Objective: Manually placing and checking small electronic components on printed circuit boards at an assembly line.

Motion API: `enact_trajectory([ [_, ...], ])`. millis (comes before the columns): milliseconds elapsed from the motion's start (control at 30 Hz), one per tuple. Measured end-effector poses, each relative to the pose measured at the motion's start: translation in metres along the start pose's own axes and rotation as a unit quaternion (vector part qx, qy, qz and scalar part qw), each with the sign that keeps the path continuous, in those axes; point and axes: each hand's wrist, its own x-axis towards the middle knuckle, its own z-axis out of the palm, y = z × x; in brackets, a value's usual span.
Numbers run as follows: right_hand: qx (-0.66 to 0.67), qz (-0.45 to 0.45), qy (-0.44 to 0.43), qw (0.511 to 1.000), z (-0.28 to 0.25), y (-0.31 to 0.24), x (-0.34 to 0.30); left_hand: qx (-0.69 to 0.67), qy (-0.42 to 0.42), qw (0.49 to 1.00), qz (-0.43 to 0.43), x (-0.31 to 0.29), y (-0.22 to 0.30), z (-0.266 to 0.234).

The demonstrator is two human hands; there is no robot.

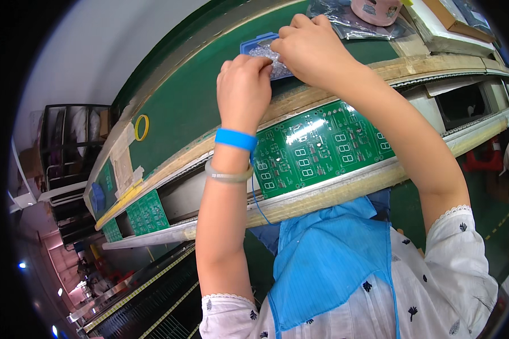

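Both hands are at a small blue bin (pixel 246 47) of tiny clear parts (pixel 261 52) on the green bench. At the bin's near left corner, my left hand (pixel 243 89) has its thumb and forefinger pinched together; whatever is between them is too small to make out. My right hand (pixel 307 50) reaches over the bin's right side with fingers curled in, and its fingertips show nothing I can name. Below the hands, a green circuit board (pixel 316 150) with rows of white digit displays lies on the rail track, partly covered by my right forearm.
More green boards (pixel 147 213) sit farther left along the track. A yellow tape ring (pixel 142 127) lies on the bench at left. Plastic bags (pixel 353 29) and a pink container (pixel 377 10) stand beyond my right hand. A blue cord (pixel 257 198) hangs from my left wristband (pixel 235 139).
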Motion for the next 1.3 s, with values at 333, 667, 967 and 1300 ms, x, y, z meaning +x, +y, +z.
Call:
enact_trajectory([
  [333,-0.040,0.023,-0.024,0.999,0.025,-0.002,0.011,0.125,-0.069,0.990,-0.019,0.019,-0.012,0.028],
  [667,0.046,0.042,0.044,0.997,0.035,-0.002,0.010,0.023,-0.029,0.998,-0.047,0.017,-0.015,0.019],
  [967,0.160,0.099,0.021,0.982,0.036,-0.002,0.007,-0.125,-0.034,0.974,-0.185,0.015,-0.009,0.003],
  [1300,0.446,0.175,0.059,0.876,0.019,0.004,-0.011,-0.479,-0.027,0.831,-0.283,-0.007,-0.013,-0.028],
])
